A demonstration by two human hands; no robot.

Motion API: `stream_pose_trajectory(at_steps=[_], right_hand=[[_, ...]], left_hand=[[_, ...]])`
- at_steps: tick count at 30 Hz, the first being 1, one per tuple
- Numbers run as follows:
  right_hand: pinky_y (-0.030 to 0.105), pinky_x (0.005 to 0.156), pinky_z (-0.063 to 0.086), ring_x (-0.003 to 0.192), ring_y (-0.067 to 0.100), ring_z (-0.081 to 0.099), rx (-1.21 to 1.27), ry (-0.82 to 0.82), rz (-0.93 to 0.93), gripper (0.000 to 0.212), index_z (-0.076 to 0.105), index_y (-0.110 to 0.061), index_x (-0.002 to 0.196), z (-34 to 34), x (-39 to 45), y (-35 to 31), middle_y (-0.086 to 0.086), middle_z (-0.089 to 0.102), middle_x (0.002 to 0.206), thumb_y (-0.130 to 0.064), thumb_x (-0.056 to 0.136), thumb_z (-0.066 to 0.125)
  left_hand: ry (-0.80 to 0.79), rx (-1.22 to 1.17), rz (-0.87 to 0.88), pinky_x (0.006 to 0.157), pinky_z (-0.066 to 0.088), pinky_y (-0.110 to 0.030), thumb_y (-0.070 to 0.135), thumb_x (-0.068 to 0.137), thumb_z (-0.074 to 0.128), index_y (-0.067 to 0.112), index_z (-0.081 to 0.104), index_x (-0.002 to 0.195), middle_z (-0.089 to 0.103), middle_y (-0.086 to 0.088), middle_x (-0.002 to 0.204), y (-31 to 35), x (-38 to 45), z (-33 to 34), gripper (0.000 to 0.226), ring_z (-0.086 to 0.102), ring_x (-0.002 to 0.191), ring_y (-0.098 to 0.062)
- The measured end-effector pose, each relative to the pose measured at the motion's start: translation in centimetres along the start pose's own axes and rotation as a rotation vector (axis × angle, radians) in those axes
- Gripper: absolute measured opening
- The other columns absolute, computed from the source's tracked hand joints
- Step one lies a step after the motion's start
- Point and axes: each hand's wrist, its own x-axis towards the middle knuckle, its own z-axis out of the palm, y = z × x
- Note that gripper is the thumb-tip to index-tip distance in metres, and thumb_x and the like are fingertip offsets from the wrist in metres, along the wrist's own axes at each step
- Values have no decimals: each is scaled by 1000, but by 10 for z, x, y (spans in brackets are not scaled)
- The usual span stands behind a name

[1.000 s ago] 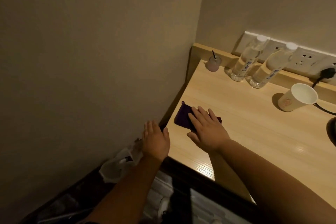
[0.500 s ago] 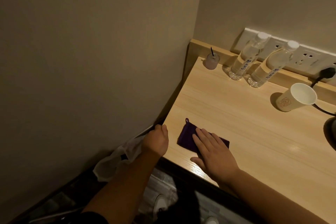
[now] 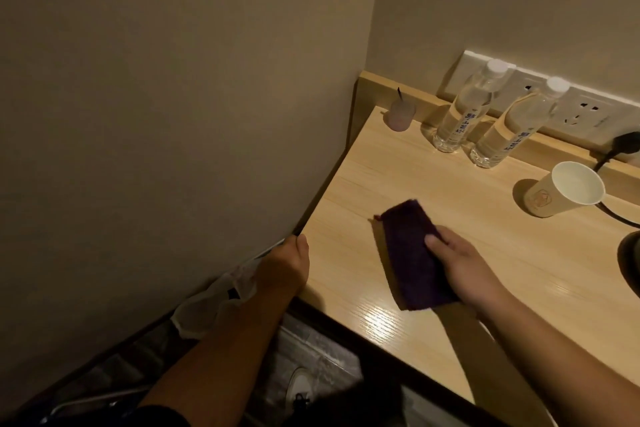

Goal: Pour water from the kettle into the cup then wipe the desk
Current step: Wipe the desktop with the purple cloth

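A purple cloth (image 3: 410,253) is held just above the light wooden desk (image 3: 450,204), gripped along its right edge by my right hand (image 3: 460,267), thumb on top. It casts a shadow on the wood to its left. My left hand (image 3: 285,267) rests curled over the desk's left front corner. A paper cup (image 3: 562,189) stands at the back right. Only a dark curved edge of the kettle (image 3: 630,260) shows at the right border.
Two clear water bottles (image 3: 464,111) (image 3: 512,128) and a small pink jar (image 3: 401,114) stand along the back ledge. A black plug and cord (image 3: 620,146) run from the wall sockets behind the cup. A white plastic bag (image 3: 211,302) hangs below the desk's left edge.
My right hand went from pressing flat on the cloth to gripping it, lifted it off the wood and shifted right. My left hand curled onto the desk corner.
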Motion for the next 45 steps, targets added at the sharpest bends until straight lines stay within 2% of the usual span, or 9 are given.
stream_pose_trajectory(at_steps=[2, 7, 13, 21, 27, 31, 35, 39, 45], right_hand=[[42, 79, 47, 90, 30, 65, 17, 86, -48, 22, 61, -18, 114, -14, 43, -24, 14, 68, 103, -27, 100, 46], [36, 77, 39, 101, 33, 56, -707, 146, -375, 35, 50, -10, 130, -11, 152, -41, 15, 61, 118, -27, 102, 39], [50, 110, 28, 141, 36, 25, -1328, 84, -549, 56, 27, -12, 149, 10, 201, -16, 13, 26, 158, -40, 101, 26], [45, 112, 25, 141, 29, 32, -1246, -167, -735, 52, 42, -14, 145, 53, 65, 36, 8, 37, 153, -35, 97, 45], [48, 109, 30, 137, 28, 39, -1337, -291, -801, 52, 52, -15, 138, 80, -49, 93, 5, 44, 149, -32, 90, 56], [51, 107, 35, 134, 30, 43, -1308, -278, -816, 48, 51, -13, 139, 59, -4, 72, 8, 47, 146, -32, 95, 51], [49, 106, 33, 133, 36, 40, -1285, 58, -593, 49, 41, -7, 142, 11, 114, 17, 14, 42, 150, -29, 98, 44], [47, 113, 25, 142, 31, 25, -1311, 164, -470, 52, 33, -9, 147, -16, 190, -7, 12, 31, 156, -33, 101, 31], [45, 110, 27, 140, 31, 32, -1263, 112, -597, 50, 40, -9, 144, 9, 137, 9, 12, 39, 152, -32, 100, 39]], left_hand=[[23, 3, 70, 45, 42, -33, 12, 96, 53, 1, 56, 69, 55, -19, 52, -3, -3, 2, 30, 53, 44, -31], [-120, 72, -113, 63, 36, -28, 29, 102, 32, 14, 55, 102, 63, -8, 92, -13, 6, 13, 27, 60, 80, -25], [-102, 44, -144, 69, 44, -36, 41, 101, 24, 18, 53, 85, 60, -9, 79, -17, 11, 20, 40, 55, 72, -29], [-155, -78, -230, 67, 37, -33, 50, 98, 22, 22, 53, 87, 54, 3, 72, -19, 11, 20, 44, 54, 71, -15], [-142, 53, -166, 68, 36, -33, 48, 99, 10, 24, 48, 84, 49, 2, 73, -14, 10, 18, 48, 52, 74, -21], [-150, 29, -171, 68, 36, -33, 49, 99, 11, 24, 48, 79, 48, 4, 69, -15, 10, 18, 49, 54, 74, -20], [-170, -35, -170, 72, 38, -35, 48, 100, 18, 19, 53, 88, 54, -2, 78, -20, 11, 19, 47, 53, 77, -25], [-141, -68, -192, 74, 43, -38, 41, 100, 27, 16, 57, 91, 60, -12, 85, -20, 12, 19, 40, 57, 81, -32], [-167, -49, -169, 77, 47, -41, 49, 99, 20, 20, 54, 91, 60, -8, 83, -17, 10, 15, 46, 58, 81, -29]])
